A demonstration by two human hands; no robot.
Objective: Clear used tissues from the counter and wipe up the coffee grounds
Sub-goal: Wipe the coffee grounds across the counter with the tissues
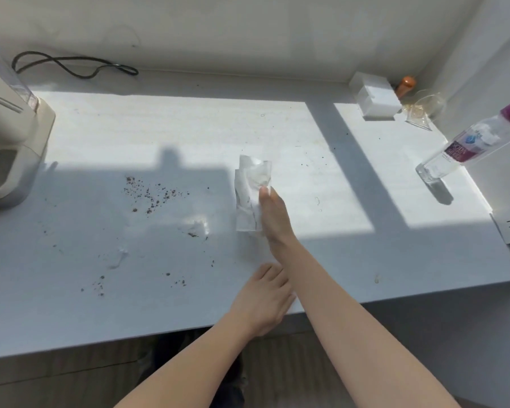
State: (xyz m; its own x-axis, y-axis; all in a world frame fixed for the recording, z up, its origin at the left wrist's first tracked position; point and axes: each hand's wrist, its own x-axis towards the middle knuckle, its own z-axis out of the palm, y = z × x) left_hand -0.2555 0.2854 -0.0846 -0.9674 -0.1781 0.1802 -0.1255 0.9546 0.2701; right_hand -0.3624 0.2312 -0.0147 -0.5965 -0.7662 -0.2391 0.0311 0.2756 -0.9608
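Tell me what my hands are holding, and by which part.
Nothing is plainly held. The right hand presses, fingers straight, on the right side of the tissue; the left hand rests empty on the counter.

A crumpled white tissue [252, 192] lies mid-counter [306, 260], with brown coffee grounds [150, 192] scattered to its left, thickest farther back, sparser toward the near edge.

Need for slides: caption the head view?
Right hand presses a tissue on the white counter; coffee grounds scattered alongside; left hand rests near the edge.
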